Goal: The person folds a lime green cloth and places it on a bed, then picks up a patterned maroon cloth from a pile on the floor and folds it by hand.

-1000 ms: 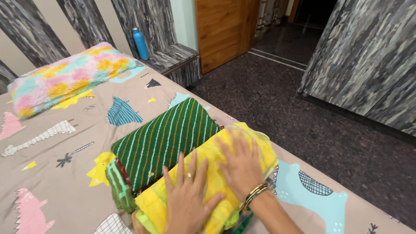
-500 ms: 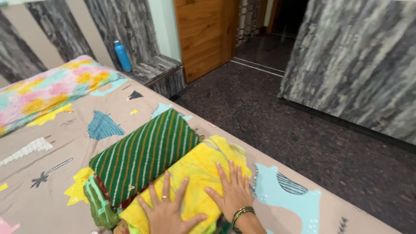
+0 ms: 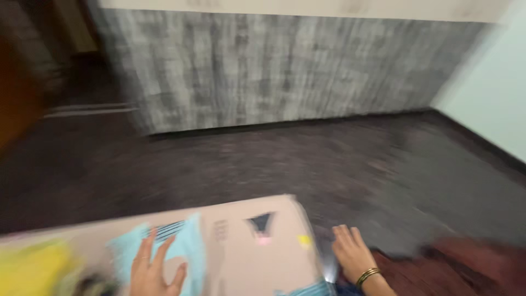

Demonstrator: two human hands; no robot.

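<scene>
The view is badly blurred by a fast head turn. My left hand [image 3: 155,271] lies flat with fingers spread on the bed sheet [image 3: 241,246], over a light blue printed patch. My right hand [image 3: 353,255], with gold bangles on the wrist, hangs just past the bed's corner over the dark floor, fingers apart and holding nothing. A bit of the yellow folded cloth [image 3: 33,268] shows at the bottom left edge.
Dark speckled floor [image 3: 263,159] fills the middle. A grey streaked wall or cabinet front [image 3: 285,71] runs along the back, with a pale wall [image 3: 493,93] at right and a wooden door [image 3: 16,93] at left. Something reddish-brown [image 3: 471,263] lies at the bottom right.
The view has swung hard to the right, away from the bed toward the floor. Both hands have left the yellow cloth; the right hand is now off the bed's corner.
</scene>
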